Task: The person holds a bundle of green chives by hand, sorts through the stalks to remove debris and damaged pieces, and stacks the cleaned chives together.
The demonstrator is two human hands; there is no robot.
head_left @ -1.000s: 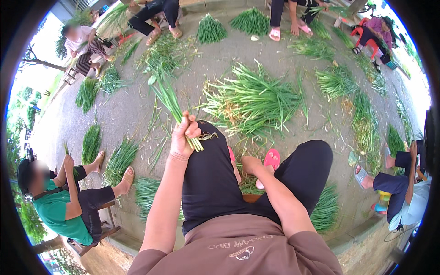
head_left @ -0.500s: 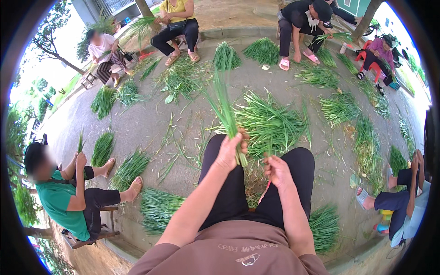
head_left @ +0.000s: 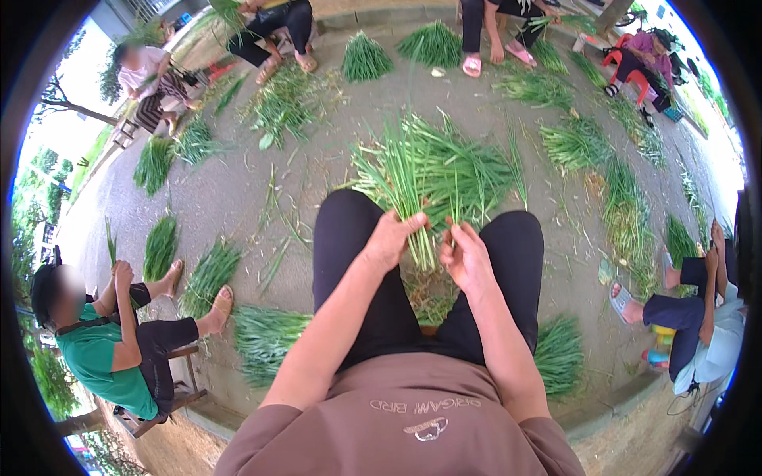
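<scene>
A small bunch of garlic chives (head_left: 403, 182) is gripped in my left hand (head_left: 390, 239), its pale cut ends poking out below the thumb above my lap. Close beside it, my right hand (head_left: 467, 255) pinches a few thin chive stalks (head_left: 455, 214) between thumb and fingers, pointing away from me. Just beyond both hands, between and past my knees, a large loose heap of chives (head_left: 468, 170) lies on the ground. Some trimmed scraps (head_left: 429, 297) lie beneath my hands between my legs.
Finished-looking piles of chives lie left (head_left: 266, 341) and right (head_left: 559, 355) of me. A person in green (head_left: 103, 357) sits at left, another in pale blue (head_left: 718, 341) at right. Several others sit across the pavement (head_left: 262, 198), with more chive piles before them.
My left hand has lowered the bunch toward the heap and tilted it less upright. My right hand has come up closer to it, with thin stalks now showing in its pinch. The view has shifted downward.
</scene>
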